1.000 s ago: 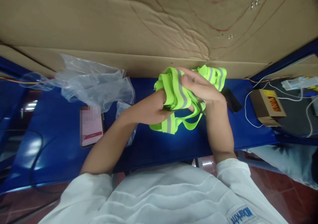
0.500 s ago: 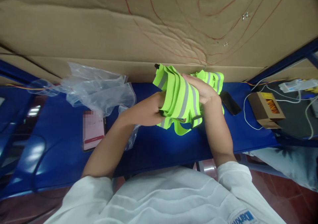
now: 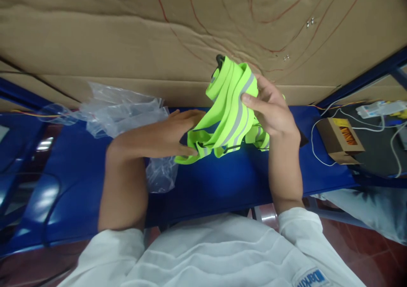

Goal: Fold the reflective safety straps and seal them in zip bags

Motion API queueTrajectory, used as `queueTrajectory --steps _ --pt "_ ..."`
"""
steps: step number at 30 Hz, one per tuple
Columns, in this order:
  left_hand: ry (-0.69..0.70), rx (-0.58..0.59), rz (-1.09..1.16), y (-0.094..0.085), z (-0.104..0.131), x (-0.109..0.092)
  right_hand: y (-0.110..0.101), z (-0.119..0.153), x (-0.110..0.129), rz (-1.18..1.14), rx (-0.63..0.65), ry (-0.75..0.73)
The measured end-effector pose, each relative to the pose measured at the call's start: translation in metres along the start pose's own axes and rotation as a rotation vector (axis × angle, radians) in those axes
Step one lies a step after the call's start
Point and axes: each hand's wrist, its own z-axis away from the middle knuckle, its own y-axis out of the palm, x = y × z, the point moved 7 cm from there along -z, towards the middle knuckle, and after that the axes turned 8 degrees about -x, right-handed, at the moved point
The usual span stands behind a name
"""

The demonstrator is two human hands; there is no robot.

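A bundle of neon yellow straps (image 3: 233,104) with grey reflective stripes and black buckles is held up over the blue table. My right hand (image 3: 270,104) grips its right side, thumb on the front and fingers behind. Beside the bundle's lower left part is my left hand (image 3: 187,130), its thumb near the loose strap loops and its fingers partly hidden; whether it grips a strap is unclear. More yellow strap (image 3: 262,137) lies under my right hand.
Clear plastic bags (image 3: 124,113) lie at the left on the blue table (image 3: 203,193). At the right are a small open cardboard box (image 3: 340,138), white cables and a dark phone mostly behind my right wrist. A cardboard wall (image 3: 111,41) rises behind.
The strap bundle has been raised and tilted by my right hand. My left hand has come out from behind it to the left, and my left arm now covers the pink-screened phone.
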Motion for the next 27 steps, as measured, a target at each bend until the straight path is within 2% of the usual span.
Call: queueTrajectory --steps 2,3,5,7,8,10,12,14,17,20,22,24,26,27 --pt "-0.027 0.061 0.144 0.002 -0.001 0.004 0.0 0.004 0.009 0.068 -0.016 -0.081" --pt "-0.037 0.048 0.244 0.005 -0.004 0.005 0.002 0.007 0.014 0.109 -0.017 -0.115" --pt "-0.069 -0.104 0.439 0.009 -0.013 0.005 0.011 0.013 0.022 0.194 -0.025 -0.187" --pt "-0.105 -0.335 0.478 0.014 -0.021 0.005 0.02 0.017 0.026 0.271 -0.078 -0.254" --pt "-0.119 -0.409 0.465 0.019 -0.024 0.004 0.024 0.018 0.026 0.307 -0.129 -0.276" --pt "-0.134 -0.466 0.451 0.031 -0.029 0.001 0.029 0.021 0.024 0.399 -0.261 -0.302" --pt "-0.152 -0.456 0.482 0.041 -0.033 0.0 0.032 0.022 0.022 0.515 -0.379 -0.329" --pt "-0.182 -0.448 0.544 0.046 -0.034 0.002 0.033 0.023 0.023 0.603 -0.431 -0.362" --pt "-0.196 -0.453 0.629 0.051 -0.034 0.006 0.031 0.022 0.027 0.578 -0.422 -0.365" --pt "-0.215 -0.462 0.726 0.057 -0.034 0.008 0.025 0.022 0.03 0.49 -0.413 -0.283" --pt "-0.286 -0.413 0.843 0.067 -0.034 0.011 0.021 0.025 0.032 0.471 -0.46 -0.25" --pt "-0.364 -0.31 0.951 0.08 -0.035 0.012 0.017 0.032 0.037 0.462 -0.516 -0.272" --pt "-0.398 -0.234 0.981 0.087 -0.035 0.011 0.019 0.037 0.039 0.465 -0.495 -0.298" --pt "-0.398 -0.233 0.965 0.086 -0.035 0.01 0.021 0.039 0.041 0.472 -0.483 -0.314"
